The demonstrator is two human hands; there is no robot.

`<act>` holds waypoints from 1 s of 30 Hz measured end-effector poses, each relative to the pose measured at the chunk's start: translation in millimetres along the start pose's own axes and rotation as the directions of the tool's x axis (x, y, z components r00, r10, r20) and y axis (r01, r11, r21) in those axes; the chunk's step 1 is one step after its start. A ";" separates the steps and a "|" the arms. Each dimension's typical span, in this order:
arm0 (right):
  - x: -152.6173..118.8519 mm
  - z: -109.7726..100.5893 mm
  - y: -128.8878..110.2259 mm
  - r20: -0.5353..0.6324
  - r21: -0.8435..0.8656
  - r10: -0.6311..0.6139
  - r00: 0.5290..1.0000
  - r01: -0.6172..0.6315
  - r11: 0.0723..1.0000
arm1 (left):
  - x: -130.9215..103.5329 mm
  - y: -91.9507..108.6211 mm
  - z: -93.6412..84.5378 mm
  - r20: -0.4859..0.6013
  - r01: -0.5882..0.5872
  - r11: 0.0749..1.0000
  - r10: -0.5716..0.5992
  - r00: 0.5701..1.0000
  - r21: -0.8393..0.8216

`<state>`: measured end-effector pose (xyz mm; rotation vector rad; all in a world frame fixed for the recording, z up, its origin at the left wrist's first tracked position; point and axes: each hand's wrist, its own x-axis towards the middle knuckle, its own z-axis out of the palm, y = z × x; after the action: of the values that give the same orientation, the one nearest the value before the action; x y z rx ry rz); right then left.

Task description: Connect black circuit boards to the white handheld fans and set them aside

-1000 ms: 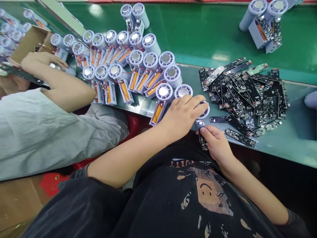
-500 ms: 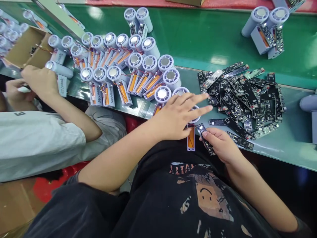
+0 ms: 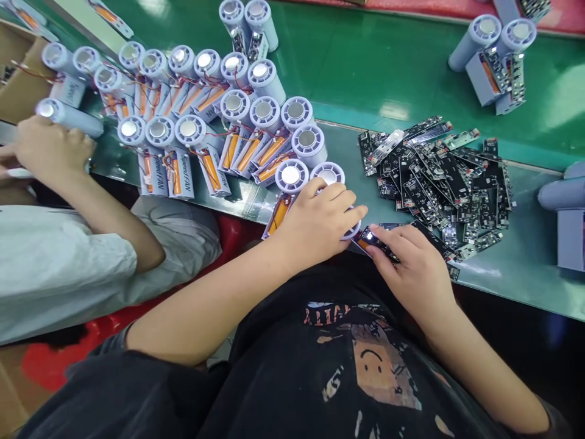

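Observation:
My left hand [image 3: 315, 222] is curled over the round head of a handheld fan [image 3: 353, 227], most of which lies hidden under the fingers. Orange battery wrap shows at the fan's handle, which now slants down to the right. With thumb and fingers, my right hand [image 3: 414, 259] pinches a black circuit board [image 3: 378, 239] lengthwise along that handle. A bright white spot shows near the board's upper end. Just left of my left hand stand further fans, one with an open handle [image 3: 278, 214] and an orange cell inside.
A heap of black circuit boards [image 3: 434, 177] lies right of my hands. Several fans [image 3: 189, 128] with open handles fill the bench to the left. Two finished-looking pairs stand on the green surface [image 3: 338, 67]. A co-worker's hand [image 3: 52, 149] is at far left, near a cardboard box [image 3: 21, 91].
My left fingers, spread before, have closed round the fan's head. The fan's handle has swung to the right, and my right hand has brought the circuit board onto it.

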<state>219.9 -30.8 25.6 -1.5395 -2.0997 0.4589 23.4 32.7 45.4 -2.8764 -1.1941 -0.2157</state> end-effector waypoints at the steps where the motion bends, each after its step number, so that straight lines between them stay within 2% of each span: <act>1: -1.1 0.7 -0.7 0.004 -0.013 -0.007 1.000 0.007 1.000 | 0.2 0.5 0.5 0.005 0.013 1.000 -0.013 1.000 -0.014; 6: -3.6 2.9 -0.5 -0.006 -0.098 0.006 1.000 -0.007 0.995 | 1.0 1.7 -2.6 0.064 0.049 0.997 -0.045 0.997 -0.056; 10: 0.3 5.1 1.3 -0.012 -0.119 -0.029 1.000 0.027 0.993 | 0.6 2.2 -6.2 0.099 0.060 0.996 -0.053 0.994 -0.069; 17: 7.2 5.9 -3.9 0.007 -0.169 0.020 1.000 -0.019 0.985 | 0.9 0.7 0.0 0.069 0.063 0.996 -0.059 0.996 -0.058; 22: 9.2 6.6 -4.2 0.006 -0.083 0.037 0.999 -0.037 0.996 | 1.4 1.5 -0.3 0.049 0.069 0.994 -0.065 0.997 -0.079; 26: 8.8 15.2 -1.3 -0.001 -0.003 0.040 0.999 -0.040 0.999 | 3.1 -0.1 -2.3 0.082 0.060 0.991 -0.050 0.995 -0.117; 30: 6.9 25.3 -2.9 0.008 -0.173 0.042 0.999 -0.040 0.984 | 3.4 -0.4 0.1 0.090 0.058 0.989 -0.046 0.995 -0.133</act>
<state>201.5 -24.6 7.7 -1.6823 -2.1687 0.3069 25.5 35.3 45.7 -3.0019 -1.3193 -0.1813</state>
